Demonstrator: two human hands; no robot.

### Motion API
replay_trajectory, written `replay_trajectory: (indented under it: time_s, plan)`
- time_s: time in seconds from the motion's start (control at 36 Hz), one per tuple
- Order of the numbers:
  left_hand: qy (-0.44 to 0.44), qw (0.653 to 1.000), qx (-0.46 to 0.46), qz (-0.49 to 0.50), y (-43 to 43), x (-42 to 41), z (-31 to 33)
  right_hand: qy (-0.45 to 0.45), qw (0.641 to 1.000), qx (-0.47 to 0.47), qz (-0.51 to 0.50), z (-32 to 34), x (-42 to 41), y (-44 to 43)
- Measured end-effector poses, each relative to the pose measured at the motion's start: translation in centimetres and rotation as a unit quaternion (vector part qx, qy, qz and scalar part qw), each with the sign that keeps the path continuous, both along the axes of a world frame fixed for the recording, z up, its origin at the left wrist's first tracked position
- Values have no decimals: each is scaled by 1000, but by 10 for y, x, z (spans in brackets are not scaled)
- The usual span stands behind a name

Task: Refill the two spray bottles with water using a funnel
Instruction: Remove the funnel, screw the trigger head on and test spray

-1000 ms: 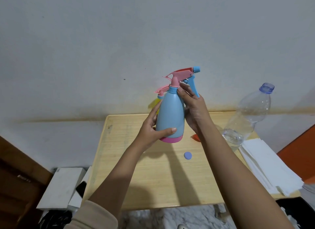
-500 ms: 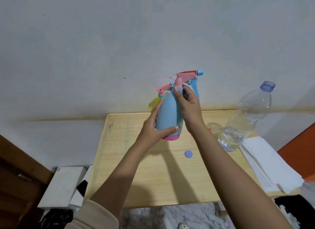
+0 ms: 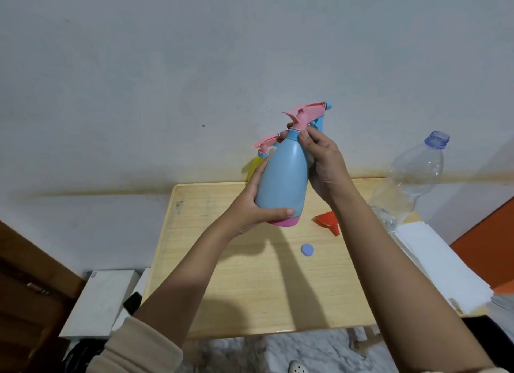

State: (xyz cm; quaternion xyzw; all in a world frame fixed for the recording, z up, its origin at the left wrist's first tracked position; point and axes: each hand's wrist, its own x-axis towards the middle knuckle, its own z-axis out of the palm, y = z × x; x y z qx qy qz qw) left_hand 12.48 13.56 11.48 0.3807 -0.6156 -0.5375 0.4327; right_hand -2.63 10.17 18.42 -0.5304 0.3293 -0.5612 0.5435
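Overhead, two spray bottles (image 3: 282, 178), one funnel (image 3: 328, 221)

No legible text (bottles, table unmarked).

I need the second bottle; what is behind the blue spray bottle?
A yellow spray bottle with a pink trigger stands behind the blue spray bottle; its lower body is covered.
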Motion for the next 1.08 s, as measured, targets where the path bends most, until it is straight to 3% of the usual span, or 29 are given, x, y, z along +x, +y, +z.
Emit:
replay_trajectory:
  time_s: [0.33,0.53,0.69,0.81,0.89,1.08]
  plan:
    - [-113,987,-45,100,4,-9,-17,29,997,-6,-68,-20,11,2]
    - [-137,981,-48,127,9,-12,-31,45,996,7,-80,-34,14,1]
    - [-145,976,-41,156,23,-14,-45,155,978,34,-136,-34,16,12]
    - [-169,966,-48,189,41,-18,-55,261,936,43,-231,-47,15,20]
    - [-172,960,-42,215,58,-25,-61,280,917,49,-280,-56,14,31]
    - [-220,939,-39,260,101,-52,-68,232,946,62,-216,-64,13,43]
